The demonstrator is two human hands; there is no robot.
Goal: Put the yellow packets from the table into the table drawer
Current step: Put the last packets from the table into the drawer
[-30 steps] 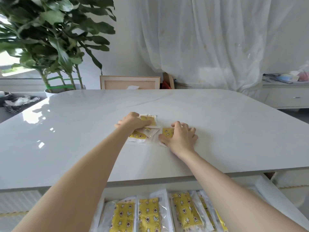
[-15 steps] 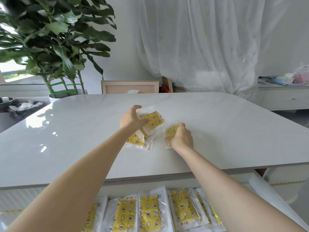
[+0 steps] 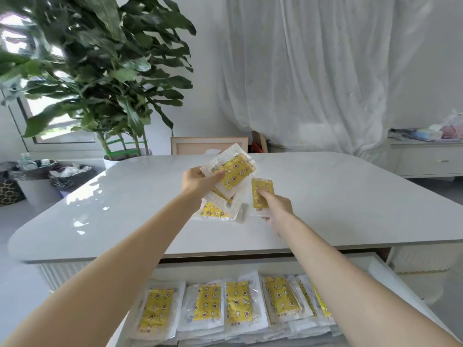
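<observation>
Soft daylight fills a bright, evenly lit room, entering through a window at left and diffused by a sheer white curtain at the back. The glossy white table carries patchy glare along its left edge, where broken reflections of the window sit beside a faint shadow of the plant. The leaves at upper left are smeared by motion blur and backlit to near silhouette. Wide-angle distortion bows the table's edges and stretches the forearms at the bottom corners. Shadows under the table's lip are dark but narrow; overall contrast is low, and detail is slightly soft.
</observation>
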